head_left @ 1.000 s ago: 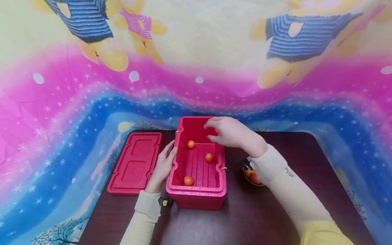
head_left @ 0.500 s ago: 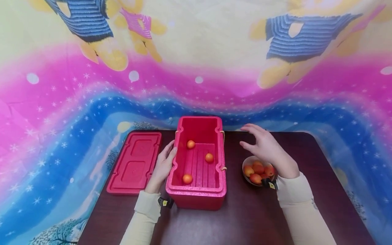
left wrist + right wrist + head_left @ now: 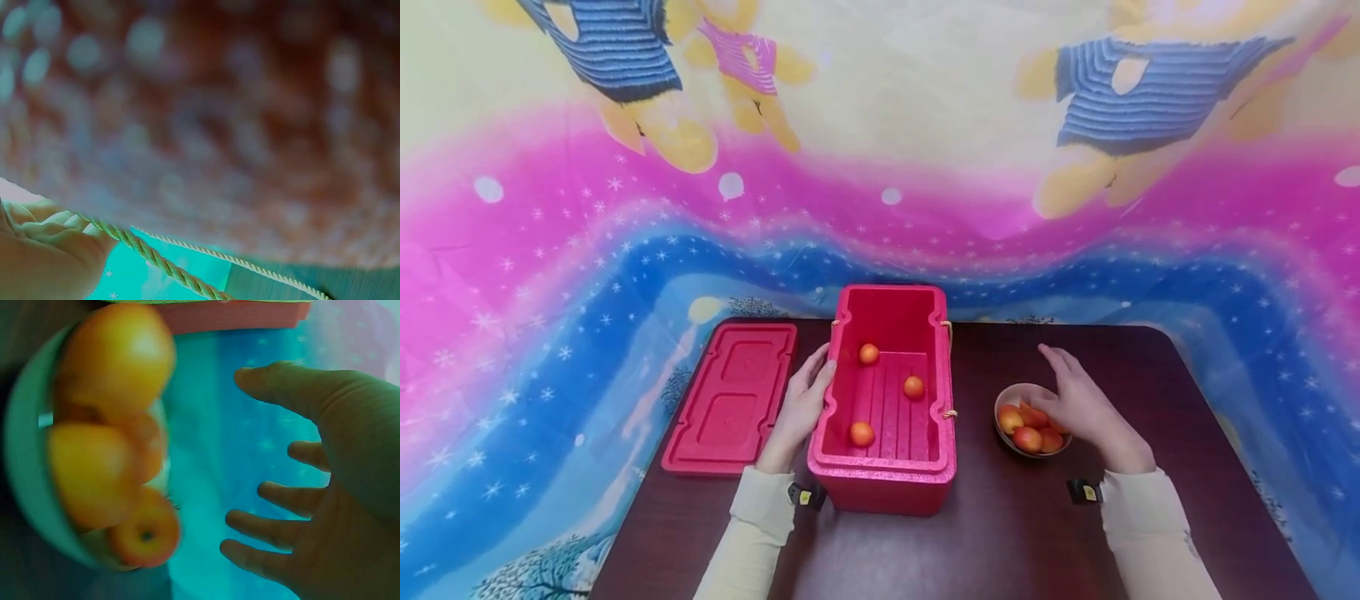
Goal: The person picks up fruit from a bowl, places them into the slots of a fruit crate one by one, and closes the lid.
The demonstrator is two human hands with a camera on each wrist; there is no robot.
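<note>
A red foam box [image 3: 880,492] stands uncovered in the middle of the table, with three orange-red apples [image 3: 862,434] apart on its floor. Against the box's left outer side rests my left hand [image 3: 797,412], its fingers extended along the wall. The left wrist view is mostly filled by the blurred box wall, with a twisted rope handle [image 3: 156,257] beside the palm. My right hand [image 3: 1097,417] hovers at the right of a bowl [image 3: 25,462], thumb and fingers spread and holding nothing. Several red-yellow apples [image 3: 145,528] lie in that bowl.
The red lid [image 3: 730,400] lies flat on the dark wooden table [image 3: 1015,533], left of the box. A printed cloth [image 3: 880,217] hangs behind the table. Each wrist carries a small black device [image 3: 1084,492].
My right hand has moved from above the box rightward and down to the bowl of apples. The apple nearest the box's front has shifted slightly. My left hand stays at the box.
</note>
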